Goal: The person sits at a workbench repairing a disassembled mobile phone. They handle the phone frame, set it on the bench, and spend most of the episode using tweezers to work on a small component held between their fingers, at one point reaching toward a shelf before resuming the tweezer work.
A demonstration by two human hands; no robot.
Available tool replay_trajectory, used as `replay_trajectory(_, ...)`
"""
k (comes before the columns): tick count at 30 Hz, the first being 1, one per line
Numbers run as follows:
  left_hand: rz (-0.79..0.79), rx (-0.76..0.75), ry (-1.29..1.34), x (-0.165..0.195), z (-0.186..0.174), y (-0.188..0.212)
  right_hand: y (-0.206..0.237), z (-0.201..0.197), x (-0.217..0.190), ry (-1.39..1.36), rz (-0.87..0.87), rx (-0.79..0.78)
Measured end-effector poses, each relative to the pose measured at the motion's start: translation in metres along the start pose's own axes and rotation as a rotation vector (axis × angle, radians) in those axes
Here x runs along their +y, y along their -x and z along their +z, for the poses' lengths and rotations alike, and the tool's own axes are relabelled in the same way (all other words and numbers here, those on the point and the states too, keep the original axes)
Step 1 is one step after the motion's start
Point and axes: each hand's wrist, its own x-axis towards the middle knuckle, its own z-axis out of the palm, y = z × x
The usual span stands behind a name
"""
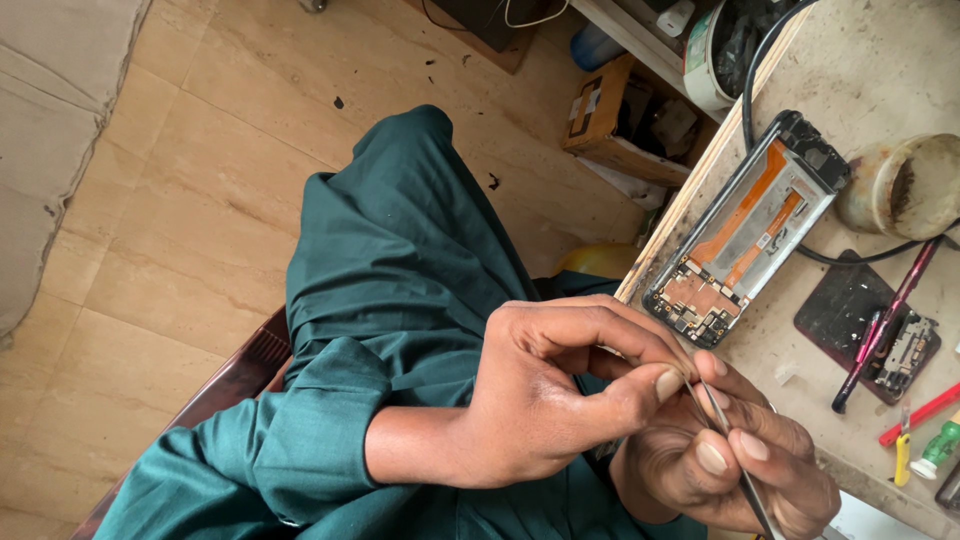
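Observation:
My left hand (pixel 560 390) reaches in from the left out of a dark green sleeve. Its thumb and forefinger are pinched together at the upper end of thin metal tweezers (pixel 745 480). My right hand (pixel 740 465) sits below it at the bottom right, fingers wrapped around the tweezers' shaft. Whatever is between the pinched fingertips is hidden. Both hands hover over my lap, just off the edge of the workbench (pixel 880 70). An opened phone (pixel 745 235), with orange flex cables and a bare circuit board showing, lies on the bench above the hands.
On the bench sit a stained round pot (pixel 910 185), a black cable (pixel 760 60), a dark mat with a small board (pixel 868 325), a red-and-black probe (pixel 890 315) and a green-handled screwdriver (pixel 940 450). A cardboard box (pixel 610 115) stands on the tiled floor.

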Motion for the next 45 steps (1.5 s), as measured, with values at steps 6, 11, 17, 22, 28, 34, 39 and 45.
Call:
replay_trajectory(6,0.008,0.002,-0.01,0.0,-0.001,0.001,0.003,0.001,0.006,-0.051,-0.118,0.033)
replay_trajectory(11,0.018,-0.001,-0.011,0.0,0.0,0.001,-0.013,0.002,-0.003,0.043,-0.086,-0.099)
replay_trajectory(17,0.01,-0.004,-0.004,0.0,0.001,0.001,-0.011,0.029,-0.007,-0.142,-0.087,0.176)
replay_trajectory(22,0.002,0.009,0.0,0.001,0.002,0.001,-0.012,0.028,-0.004,-0.134,-0.101,0.188)
replay_trajectory(28,0.0,0.011,0.0,0.001,0.001,0.001,-0.015,0.023,-0.009,-0.087,-0.089,0.121)
replay_trajectory(34,0.002,0.01,0.001,0.001,0.001,0.001,-0.015,0.026,-0.01,-0.096,-0.099,0.134)
replay_trajectory(39,0.006,0.006,0.008,0.0,0.001,0.002,-0.007,0.014,-0.003,-0.022,-0.126,0.072)
replay_trajectory(45,0.016,0.021,0.003,-0.002,0.001,0.001,0.001,-0.005,0.0,0.063,0.007,-0.102)
